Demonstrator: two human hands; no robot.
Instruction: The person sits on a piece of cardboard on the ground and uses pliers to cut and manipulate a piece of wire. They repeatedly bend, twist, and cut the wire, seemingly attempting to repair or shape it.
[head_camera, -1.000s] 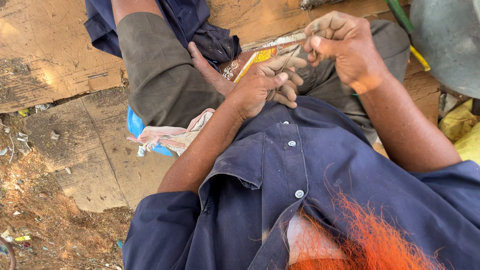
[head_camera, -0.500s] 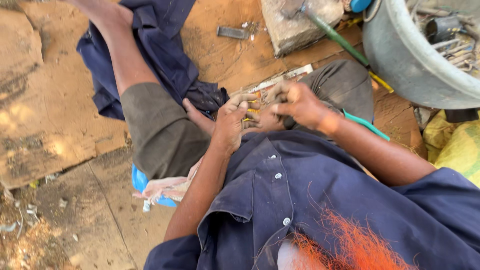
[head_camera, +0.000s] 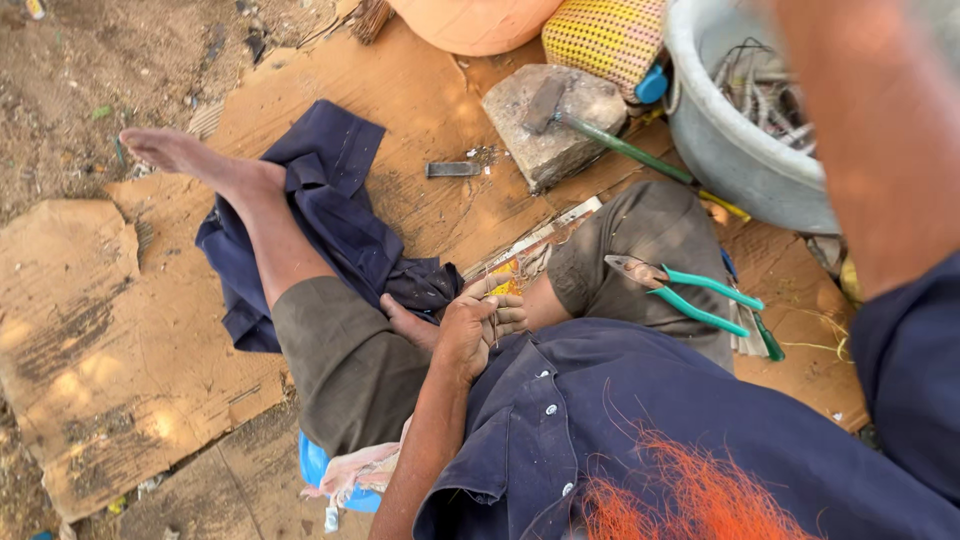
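Head view: the left hand (head_camera: 470, 335) sits low between the bent knees, fingers curled shut around a thin bundle of yellowish stripped wire strands (head_camera: 503, 285), which lies just above a bare foot at the near edge of the brown cardboard sheet (head_camera: 420, 110). The right hand is out of the frame; only its forearm (head_camera: 875, 130) crosses the top right corner, so I cannot tell whether it is open or closed. A pair of green-handled steel pliers (head_camera: 685, 295) rests on the right knee, close to the left hand. Working the strands well probably means keeping that grip firm and near the free ends. Room is tight on the right: a grey plastic basin of scrap wire (head_camera: 730, 150) crowds that edge, and a grey stone block (head_camera: 545, 125) with a green-handled hammer (head_camera: 600, 135) stands toward the far edge. The left half of the cardboard, past the dark blue cloth (head_camera: 330, 215), lies open.
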